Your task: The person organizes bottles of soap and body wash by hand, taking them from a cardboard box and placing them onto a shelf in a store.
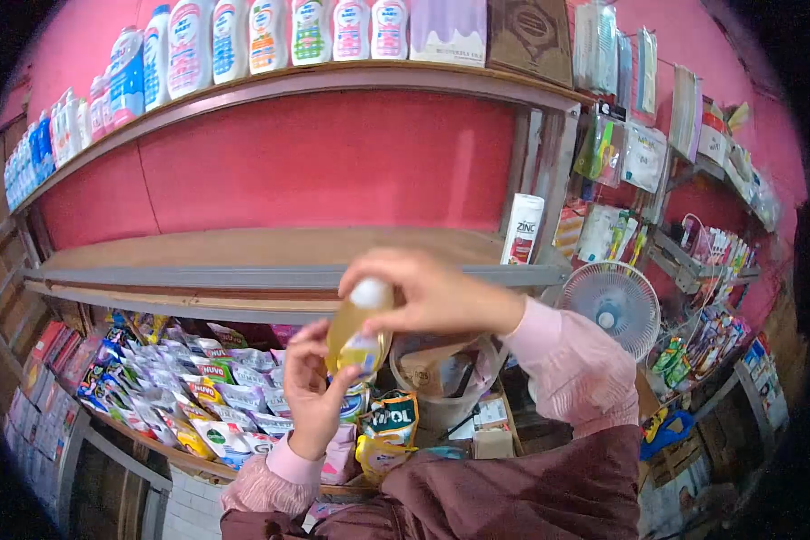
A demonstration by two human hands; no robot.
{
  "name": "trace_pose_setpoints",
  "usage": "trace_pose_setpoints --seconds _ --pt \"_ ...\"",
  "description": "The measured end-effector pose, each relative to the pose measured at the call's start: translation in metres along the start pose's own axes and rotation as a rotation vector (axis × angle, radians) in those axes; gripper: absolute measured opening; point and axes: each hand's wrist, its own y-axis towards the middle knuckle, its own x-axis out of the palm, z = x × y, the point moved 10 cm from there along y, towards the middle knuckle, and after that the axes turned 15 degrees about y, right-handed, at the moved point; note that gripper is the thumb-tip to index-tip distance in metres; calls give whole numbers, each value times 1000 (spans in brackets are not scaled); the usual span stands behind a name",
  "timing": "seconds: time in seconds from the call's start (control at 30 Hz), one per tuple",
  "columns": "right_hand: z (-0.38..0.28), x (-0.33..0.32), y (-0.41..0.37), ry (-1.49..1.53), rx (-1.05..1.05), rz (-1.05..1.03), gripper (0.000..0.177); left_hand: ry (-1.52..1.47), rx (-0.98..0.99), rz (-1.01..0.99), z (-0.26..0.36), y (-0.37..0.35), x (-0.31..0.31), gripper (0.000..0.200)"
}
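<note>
Bottle (355,337): amber liquid inside, white cap (370,292), held at centre, near, above the sachets (216,387). Left hand (310,389) grips its body from the left. Right hand (436,295) is closed around the cap end. A white tube (523,229) stands far right on the shelf (243,247).
</note>
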Motion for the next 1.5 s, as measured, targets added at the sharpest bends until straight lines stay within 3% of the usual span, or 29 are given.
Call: trace_pose_setpoints --seconds 0.13,0.23,0.33,0.43,0.67,0.8,0.97,1.17,1.27,1.37,1.5 --pt "-9 -77 29 25 -35 221 37 143 160 12 45 1 -20 51" --pt "26 -105 47 -196 11 253 38 196 197 -10 44 -24 -40 44" --pt "87 -94 53 -420 120 145 39 206 -7 36 18 -57 -71 40" --pt "135 -84 48 -379 220 88 41 291 -194 122 -7 -91 -109 38" --pt "182 -76 45 -228 443 32 47 263 -317 255 -29 -131 -159 33" --pt "179 -79 43 -160 539 71 62 323 -353 233 -33 -137 -168 31" --pt "189 -84 45 -3 548 -131 49 324 -383 228 -37 -147 -175 25" --pt "203 -105 33 3 736 84 33 305 -430 228 -37 -153 -176 19" --pt "182 -116 40 -546 695 70 45 329 -452 236 -41 -155 -177 18" --pt "165 -113 43 -832 511 262 54 334 -448 222 -40 -152 -171 17" --pt "170 -113 39 -703 604 299 55 335 -429 209 -39 -150 -165 16"
